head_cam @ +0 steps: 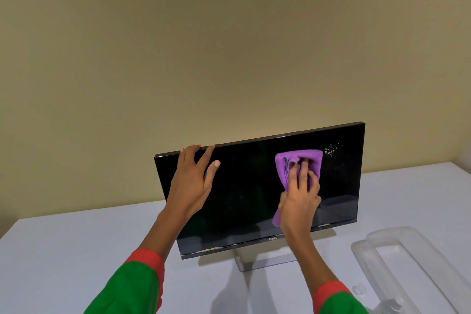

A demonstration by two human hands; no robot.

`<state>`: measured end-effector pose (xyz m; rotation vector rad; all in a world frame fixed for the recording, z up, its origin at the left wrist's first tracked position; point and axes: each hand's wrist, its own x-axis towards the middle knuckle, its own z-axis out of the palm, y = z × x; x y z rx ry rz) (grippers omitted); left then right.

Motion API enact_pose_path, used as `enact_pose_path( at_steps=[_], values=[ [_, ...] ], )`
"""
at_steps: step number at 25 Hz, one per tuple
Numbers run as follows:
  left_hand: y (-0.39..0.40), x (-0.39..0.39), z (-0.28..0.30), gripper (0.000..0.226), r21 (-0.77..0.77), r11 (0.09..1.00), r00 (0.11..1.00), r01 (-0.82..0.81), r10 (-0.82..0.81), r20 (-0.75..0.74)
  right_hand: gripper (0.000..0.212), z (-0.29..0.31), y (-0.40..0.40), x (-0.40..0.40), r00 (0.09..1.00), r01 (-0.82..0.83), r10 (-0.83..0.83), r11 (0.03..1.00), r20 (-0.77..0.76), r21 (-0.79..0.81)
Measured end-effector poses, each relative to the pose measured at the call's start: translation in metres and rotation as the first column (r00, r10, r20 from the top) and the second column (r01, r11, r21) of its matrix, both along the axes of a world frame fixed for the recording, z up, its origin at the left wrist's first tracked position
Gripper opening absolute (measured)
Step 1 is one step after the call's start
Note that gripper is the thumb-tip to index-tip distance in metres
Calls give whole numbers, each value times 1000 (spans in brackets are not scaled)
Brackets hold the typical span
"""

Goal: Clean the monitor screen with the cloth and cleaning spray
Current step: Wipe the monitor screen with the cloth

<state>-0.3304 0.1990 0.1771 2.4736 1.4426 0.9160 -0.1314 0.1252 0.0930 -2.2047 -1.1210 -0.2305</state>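
- Black flat-panel monitor [244,194] stands on the white table [63,250].
- My left hand [190,181], fingers spread, steadies its top edge.
- My right hand [300,199] presses the purple microfibre cloth [298,160], fingers flat.
- I should sweep lightly toward the white spray droplets [332,149].

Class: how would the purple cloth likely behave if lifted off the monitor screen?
Probably floppy: the purple cloth bunches under the right hand and a corner droops below the wrist. Likely light, since fingers alone pin it against the monitor.
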Motion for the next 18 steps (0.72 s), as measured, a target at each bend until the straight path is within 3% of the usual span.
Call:
enact_pose_path(
  at_steps=[4, 8, 11, 18],
  values=[
    [0, 1, -1, 46, -5, 1000, 1000, -2, 2, 15, 70, -15, -4, -28, 999, -52, 52, 998, 7, 24],
    [2, 3, -1, 47, 2, 1000, 1000, -4, 4, 5, 72, 6, 6, -37, 975, -143, 136, 989, 178, 28],
    [3, 3, -1, 46, 3, 1000, 1000, -12, 12, 10, 69, 29, 15, -16, 964, -123, 111, 992, 242, 36],
    [3, 2, -4, 44, 13, 1000, 1000, -16, 16, 8, 64, 21, 14, 40, 997, 80, -79, 990, -15, 113]
  ],
)
